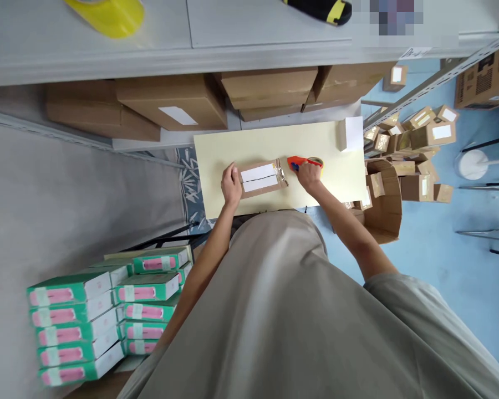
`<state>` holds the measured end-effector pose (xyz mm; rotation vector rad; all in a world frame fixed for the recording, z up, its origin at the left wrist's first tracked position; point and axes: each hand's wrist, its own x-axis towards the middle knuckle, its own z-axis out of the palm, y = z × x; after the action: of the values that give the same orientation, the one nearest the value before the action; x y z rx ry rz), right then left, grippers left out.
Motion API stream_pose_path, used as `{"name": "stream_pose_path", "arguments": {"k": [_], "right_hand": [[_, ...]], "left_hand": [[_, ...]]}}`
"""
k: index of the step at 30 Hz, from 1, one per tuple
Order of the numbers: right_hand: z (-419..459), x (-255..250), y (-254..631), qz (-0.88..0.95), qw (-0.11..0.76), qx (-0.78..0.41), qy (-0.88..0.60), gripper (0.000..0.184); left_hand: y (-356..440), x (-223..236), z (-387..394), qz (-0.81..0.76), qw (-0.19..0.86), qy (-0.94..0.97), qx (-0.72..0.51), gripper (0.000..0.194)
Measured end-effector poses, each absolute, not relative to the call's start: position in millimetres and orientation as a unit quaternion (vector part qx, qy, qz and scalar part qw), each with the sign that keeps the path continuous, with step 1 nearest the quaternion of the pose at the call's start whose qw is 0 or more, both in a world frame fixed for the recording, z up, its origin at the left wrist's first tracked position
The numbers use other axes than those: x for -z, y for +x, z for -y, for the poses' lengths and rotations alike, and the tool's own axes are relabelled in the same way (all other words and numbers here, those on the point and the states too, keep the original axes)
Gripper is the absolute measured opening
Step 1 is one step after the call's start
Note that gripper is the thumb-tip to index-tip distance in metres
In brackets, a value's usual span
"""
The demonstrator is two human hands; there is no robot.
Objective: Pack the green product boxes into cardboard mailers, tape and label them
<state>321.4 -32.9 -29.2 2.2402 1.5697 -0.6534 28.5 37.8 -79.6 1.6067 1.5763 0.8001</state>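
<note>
loose grey short-sleeved shirt (283,310)

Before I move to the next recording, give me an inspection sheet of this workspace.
Surface: pale yellow tabletop, largely uncovered
Job's things: labelled cardboard box; red tape dispenser
Clutter: white box at the far right corner
Hands: left on the cardboard box's left end; right gripping the dispenser
Cables: nothing seen
Surroundings: shelf with brown boxes; green boxes stacked left; small cartons heaped right

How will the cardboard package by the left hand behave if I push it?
The package would probably slide, not tip, because it lies flat on the tabletop. Its straight edges suggest fairly stiff cardboard. Weight I cannot judge: the contents are hidden.
</note>
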Motion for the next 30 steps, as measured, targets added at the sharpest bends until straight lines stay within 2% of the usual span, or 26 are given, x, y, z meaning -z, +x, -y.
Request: {"name": "stream_pose_path", "arguments": {"k": [4, 8, 12, 14, 16, 17, 19, 21, 23, 26, 30], "right_hand": [[63.0, 47.9, 344.8, -0.482, 0.129, 0.202, 0.843, 0.043], [78.7, 41.9, 341.6, -0.445, 0.057, 0.177, 0.876, 0.041], [69.3, 23.3, 290.7, -0.500, -0.059, 0.217, 0.836, 0.057], [61.1, 18.7, 262.3, -0.509, -0.057, 0.283, 0.811, 0.069], [55.3, 18.3, 245.8, -0.499, -0.031, 0.309, 0.809, 0.079], [53.8, 19.0, 243.4, -0.497, -0.020, 0.313, 0.809, 0.079], [53.2, 20.1, 248.3, -0.508, -0.015, 0.323, 0.798, 0.072], [54.7, 19.6, 259.4, -0.523, -0.025, 0.343, 0.780, 0.066], [57.1, 17.7, 269.4, -0.535, -0.047, 0.362, 0.762, 0.064], [61.6, 16.9, 277.0, -0.567, -0.116, 0.336, 0.743, 0.064], [69.4, 29.1, 276.9, -0.562, -0.214, 0.284, 0.747, 0.059]], "left_hand": [[19.3, 72.3, -15.5, -0.670, 0.360, 0.563, -0.324, 0.068], [8.6, 52.7, 9.5, -0.686, 0.374, 0.565, -0.265, 0.043], [14.6, 37.4, 15.4, -0.718, 0.373, 0.568, -0.153, 0.028], [22.8, 36.9, 13.7, -0.733, 0.367, 0.562, -0.113, 0.032], [29.5, 41.3, 11.7, -0.741, 0.357, 0.561, -0.094, 0.045], [31.0, 44.8, 10.7, -0.743, 0.353, 0.561, -0.093, 0.048], [28.5, 53.0, 7.7, -0.738, 0.351, 0.566, -0.109, 0.041], [18.5, 60.4, 2.7, -0.715, 0.369, 0.578, -0.138, 0.032], [3.6, 65.0, -3.5, -0.678, 0.391, 0.601, -0.164, 0.034], [-16.0, 66.5, -9.3, -0.641, 0.396, 0.627, -0.196, 0.031], [-14.9, 68.3, -1.0, -0.666, 0.396, 0.596, -0.211, 0.005]]}}
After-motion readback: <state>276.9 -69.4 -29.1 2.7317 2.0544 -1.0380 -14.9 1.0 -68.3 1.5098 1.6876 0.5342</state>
